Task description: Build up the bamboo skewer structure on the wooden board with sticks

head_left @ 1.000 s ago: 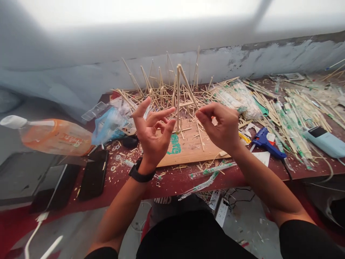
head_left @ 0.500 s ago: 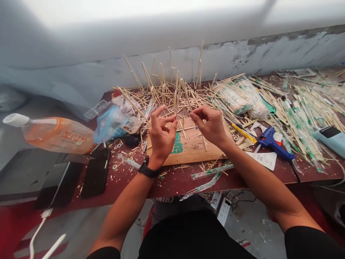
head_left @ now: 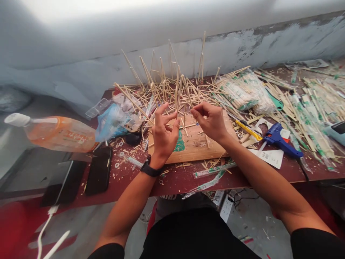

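Over a wooden board [head_left: 194,153], my left hand [head_left: 166,135] pinches the lower end of an upright wooden stick [head_left: 177,90] between thumb and forefinger, its other fingers raised. My right hand [head_left: 210,120] is closed at the lower end of a slanting stick [head_left: 185,88], thumb and forefinger together. These sticks rise between the hands and lean close to each other near their tops. Short sticks stand and lie on the board under them. A green print [head_left: 179,142] shows on the board beside my left hand.
Behind lies a heap of sticks [head_left: 164,90] with tall upright ones. At right are a yellow cutter [head_left: 249,130], a blue glue gun [head_left: 281,140] and wrapped sticks [head_left: 309,118]. At left are an orange bottle [head_left: 61,133], a phone [head_left: 99,171] and a blue plastic bag [head_left: 109,122].
The camera view has shifted slightly, so the objects on the right sit further right. Both hands keep nearly the same pose on the sticks.
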`<state>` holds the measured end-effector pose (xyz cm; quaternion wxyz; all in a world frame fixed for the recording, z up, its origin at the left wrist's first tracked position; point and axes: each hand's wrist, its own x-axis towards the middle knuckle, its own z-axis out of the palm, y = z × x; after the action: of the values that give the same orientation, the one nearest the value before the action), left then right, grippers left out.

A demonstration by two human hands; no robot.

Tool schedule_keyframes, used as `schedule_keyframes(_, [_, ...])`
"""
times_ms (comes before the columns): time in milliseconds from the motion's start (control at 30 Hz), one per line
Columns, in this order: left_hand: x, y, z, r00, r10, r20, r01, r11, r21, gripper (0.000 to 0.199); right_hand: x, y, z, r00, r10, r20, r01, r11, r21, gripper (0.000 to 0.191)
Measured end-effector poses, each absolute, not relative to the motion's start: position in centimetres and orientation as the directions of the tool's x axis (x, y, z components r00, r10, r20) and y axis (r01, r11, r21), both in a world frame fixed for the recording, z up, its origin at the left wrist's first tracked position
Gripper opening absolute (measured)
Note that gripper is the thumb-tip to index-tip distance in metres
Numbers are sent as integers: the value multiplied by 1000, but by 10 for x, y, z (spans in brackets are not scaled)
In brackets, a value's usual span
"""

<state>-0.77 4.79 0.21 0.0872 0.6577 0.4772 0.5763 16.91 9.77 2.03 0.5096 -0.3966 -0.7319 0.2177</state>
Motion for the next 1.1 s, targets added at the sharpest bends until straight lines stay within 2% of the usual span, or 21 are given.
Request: schedule_keyframes(1100, [-9,47,2,-94,761,642,566,-490,663,57,168,101,15,-182,805,564,354,589,-726,19])
